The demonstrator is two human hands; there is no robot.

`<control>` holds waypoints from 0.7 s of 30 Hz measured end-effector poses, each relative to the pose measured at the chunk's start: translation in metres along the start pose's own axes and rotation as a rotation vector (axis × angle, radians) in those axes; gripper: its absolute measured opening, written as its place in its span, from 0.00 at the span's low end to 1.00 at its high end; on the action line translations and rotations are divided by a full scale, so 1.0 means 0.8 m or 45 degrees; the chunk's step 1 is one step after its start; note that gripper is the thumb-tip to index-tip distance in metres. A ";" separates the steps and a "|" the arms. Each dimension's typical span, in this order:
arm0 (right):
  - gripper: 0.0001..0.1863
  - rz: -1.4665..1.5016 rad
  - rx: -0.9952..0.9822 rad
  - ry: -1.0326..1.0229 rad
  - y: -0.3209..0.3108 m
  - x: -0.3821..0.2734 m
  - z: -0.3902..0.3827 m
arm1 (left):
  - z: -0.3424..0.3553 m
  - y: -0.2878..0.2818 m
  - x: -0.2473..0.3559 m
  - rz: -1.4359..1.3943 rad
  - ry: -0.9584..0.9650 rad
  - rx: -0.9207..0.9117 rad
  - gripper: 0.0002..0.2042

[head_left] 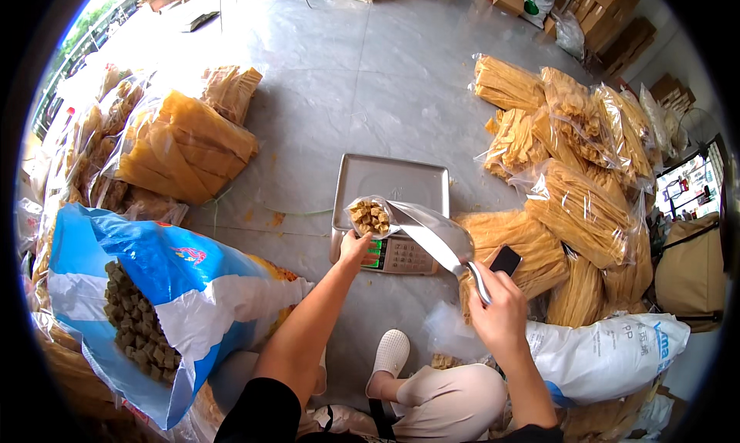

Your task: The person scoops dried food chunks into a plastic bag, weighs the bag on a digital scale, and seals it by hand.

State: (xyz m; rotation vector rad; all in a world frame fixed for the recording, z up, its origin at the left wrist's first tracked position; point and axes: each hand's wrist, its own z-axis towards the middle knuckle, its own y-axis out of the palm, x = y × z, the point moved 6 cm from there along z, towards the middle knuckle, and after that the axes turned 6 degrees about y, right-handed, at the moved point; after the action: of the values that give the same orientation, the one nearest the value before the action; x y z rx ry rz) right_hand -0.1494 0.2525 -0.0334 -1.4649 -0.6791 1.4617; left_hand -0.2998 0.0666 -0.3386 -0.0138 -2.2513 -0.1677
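Left hand (pixel 355 248): closed in a narrow grip on the near side of a small clear bag (pixel 373 199), just above or upon the front of the scale (pixel 401 181) (contact unclear from this angle).
Tan cubes (pixel 368 217): gathered inside the small clear bag, visible at its mouth.
Right hand (pixel 501 306): wrapped in a full grip around the handle (pixel 482 285) of a metal scoop (pixel 449 231).
Metal scoop: slanted leftward from the handle, with its tip just beside the mouth of the small clear bag.
Scale: set on the grey floor (pixel 331 65), fitted with a flat metal tray (pixel 366 167), a keypad (pixel 412 253) and a green-lit display (pixel 375 253) partly covered by the left hand.
Blue-and-white sack (pixel 146 239): open at left, filled with darker cubes (pixel 142 323).
Dried yellow strips (pixel 582 212): bundled in clear plastic, heaped at right and at left.
Black phone (pixel 506 260): seen against a bundle at right, just beyond the right hand.
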 end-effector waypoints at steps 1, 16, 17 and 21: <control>0.21 0.007 0.000 0.049 -0.012 0.000 -0.012 | 0.000 -0.003 -0.006 -0.006 -0.045 0.017 0.22; 0.20 0.582 0.279 0.506 -0.024 0.020 -0.115 | -0.075 -0.048 -0.030 0.058 0.188 0.856 0.25; 0.21 0.589 0.283 0.496 -0.025 0.017 -0.117 | -0.091 -0.041 -0.027 -0.048 0.227 0.797 0.25; 0.21 0.708 0.316 0.408 -0.042 -0.003 -0.128 | -0.226 0.010 0.053 -0.251 0.485 0.459 0.24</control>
State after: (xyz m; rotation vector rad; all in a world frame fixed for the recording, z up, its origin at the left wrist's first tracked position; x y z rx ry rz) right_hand -0.0435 0.2417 -0.0167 -1.7111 0.1207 1.5917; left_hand -0.1871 0.0499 -0.1920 0.4011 -1.8700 0.1245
